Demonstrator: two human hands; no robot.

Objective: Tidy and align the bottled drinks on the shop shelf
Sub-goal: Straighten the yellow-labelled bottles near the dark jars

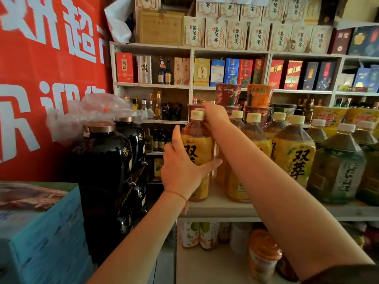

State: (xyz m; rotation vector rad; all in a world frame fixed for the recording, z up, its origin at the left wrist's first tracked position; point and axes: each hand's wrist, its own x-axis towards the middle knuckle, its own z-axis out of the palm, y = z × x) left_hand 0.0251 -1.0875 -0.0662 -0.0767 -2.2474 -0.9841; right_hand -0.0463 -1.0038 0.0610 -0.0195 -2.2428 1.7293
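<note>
Yellow-labelled tea bottle [198, 152] stands upright at left end of white shelf [221, 208], centre of frame. Left hand [182, 167] wraps its label — grip curled round bottle body, thumb across front. Right hand [215, 112] reaches over behind bottle's cream cap; its grip faces away, cannot tell. Matching bottles [293, 152] rowed to right, green-labelled bottles [338, 167] beyond; black jars [108, 152] at left.
</note>
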